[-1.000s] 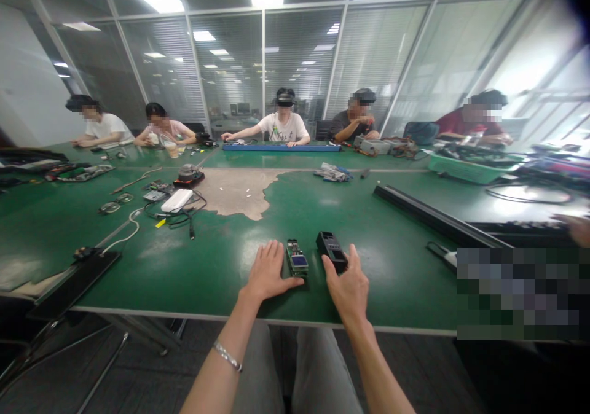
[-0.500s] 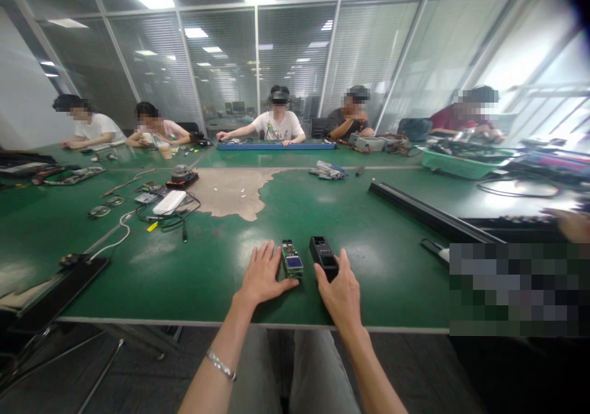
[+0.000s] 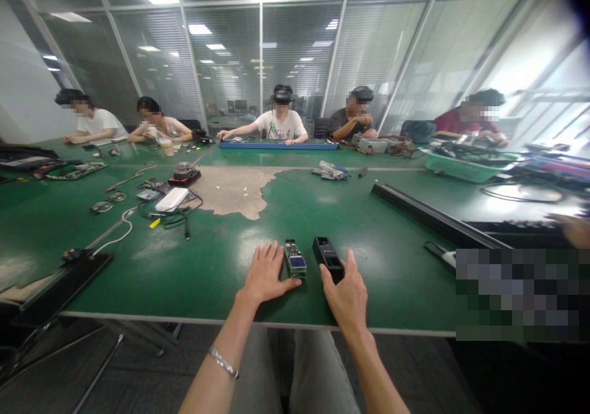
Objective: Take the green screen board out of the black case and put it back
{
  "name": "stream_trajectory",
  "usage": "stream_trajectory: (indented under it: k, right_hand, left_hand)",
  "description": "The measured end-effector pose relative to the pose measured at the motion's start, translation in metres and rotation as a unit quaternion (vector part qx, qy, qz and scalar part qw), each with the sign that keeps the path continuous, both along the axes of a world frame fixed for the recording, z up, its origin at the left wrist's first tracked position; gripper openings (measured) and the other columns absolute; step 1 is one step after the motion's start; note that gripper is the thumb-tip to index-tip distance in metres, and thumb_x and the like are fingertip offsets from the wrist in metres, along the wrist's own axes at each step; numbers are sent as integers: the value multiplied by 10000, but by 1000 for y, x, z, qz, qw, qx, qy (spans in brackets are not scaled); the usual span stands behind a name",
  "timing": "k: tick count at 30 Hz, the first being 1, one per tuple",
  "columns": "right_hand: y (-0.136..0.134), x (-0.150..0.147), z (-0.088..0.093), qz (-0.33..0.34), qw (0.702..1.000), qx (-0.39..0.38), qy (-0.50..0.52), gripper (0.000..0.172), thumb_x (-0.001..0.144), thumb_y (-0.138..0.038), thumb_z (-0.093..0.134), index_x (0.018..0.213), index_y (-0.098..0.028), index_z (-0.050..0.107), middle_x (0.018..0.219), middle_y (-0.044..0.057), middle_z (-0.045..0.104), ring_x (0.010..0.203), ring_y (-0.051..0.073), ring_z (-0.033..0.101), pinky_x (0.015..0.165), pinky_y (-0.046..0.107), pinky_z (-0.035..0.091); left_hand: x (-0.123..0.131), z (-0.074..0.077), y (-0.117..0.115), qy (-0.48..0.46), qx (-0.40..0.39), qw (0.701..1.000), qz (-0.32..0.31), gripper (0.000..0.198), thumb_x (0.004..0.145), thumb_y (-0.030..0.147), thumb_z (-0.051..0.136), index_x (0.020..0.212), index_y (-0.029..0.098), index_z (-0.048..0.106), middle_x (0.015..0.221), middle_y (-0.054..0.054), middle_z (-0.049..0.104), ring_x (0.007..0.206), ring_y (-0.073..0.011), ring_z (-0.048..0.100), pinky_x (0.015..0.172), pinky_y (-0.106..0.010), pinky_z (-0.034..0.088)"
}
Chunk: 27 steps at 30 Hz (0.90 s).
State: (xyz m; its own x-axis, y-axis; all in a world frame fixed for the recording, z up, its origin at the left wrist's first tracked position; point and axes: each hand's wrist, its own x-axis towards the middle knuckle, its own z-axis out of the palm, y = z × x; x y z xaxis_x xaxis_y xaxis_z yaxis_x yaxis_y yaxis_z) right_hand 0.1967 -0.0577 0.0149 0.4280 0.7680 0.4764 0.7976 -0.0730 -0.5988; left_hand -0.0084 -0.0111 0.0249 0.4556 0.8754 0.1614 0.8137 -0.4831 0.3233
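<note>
My left hand (image 3: 266, 277) lies flat on the green tabletop, fingers stretched forward and thumb out to the right. Just beside its fingers and thumb is a small green circuit board (image 3: 295, 260) with a little dark-blue screen. To the right of the board, a black plastic case (image 3: 328, 257) with cut-out openings rests on the table. My right hand (image 3: 349, 286) is around the near end of this case, thumb on its left side and fingers along its right side. The fingers' contact on the right is partly hidden.
A white box (image 3: 171, 199) with dark cables lies to the left on the green table (image 3: 230, 300). Long black rails (image 3: 431, 214) and a green basket (image 3: 465, 166) are on the right. Several people sit opposite; a person's hand (image 3: 574, 230) shows at the right edge.
The view has shifted slightly, moving everything a little to the right in the picture. My hands, the circuit board and the case keep nearly the same arrangement.
</note>
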Motion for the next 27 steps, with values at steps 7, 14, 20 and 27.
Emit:
stream_trajectory:
  k: [7,14,20,27]
  right_hand:
    - [-6,-18,32,5,994,47,102,832,821,-555,593,1484,-130,324,1169,152,683,1001,282,667,909,422,486]
    - [-4,-54,43,86,989,64,98,818,841,-520,591,1497,-136,291,1201,152,665,1046,261,646,929,412,482]
    - [-1,-73,36,84,995,42,46,814,859,-516,547,1504,-108,264,1206,170,650,1062,300,611,902,439,481]
    - [-3,-79,34,70,997,6,-8,808,863,-488,523,1503,-75,254,1187,206,641,1055,324,597,870,444,479]
  left_hand:
    - [0,1,-2,19,12,1000,5,1008,773,851,387,1489,146,297,1570,-146,287,1467,-344,165,1193,-536,87]
    - [-1,-1,-1,26,17,999,7,1009,782,819,396,1484,102,293,1569,-170,277,1464,-338,179,1192,-525,118]
    - [-3,-3,-2,19,22,1000,3,922,804,677,464,1499,114,244,1569,-156,284,1464,-329,186,1193,-518,108]
    - [-4,-2,-2,14,9,1000,3,955,804,611,459,1512,48,155,1584,-184,224,1468,-323,169,1201,-489,87]
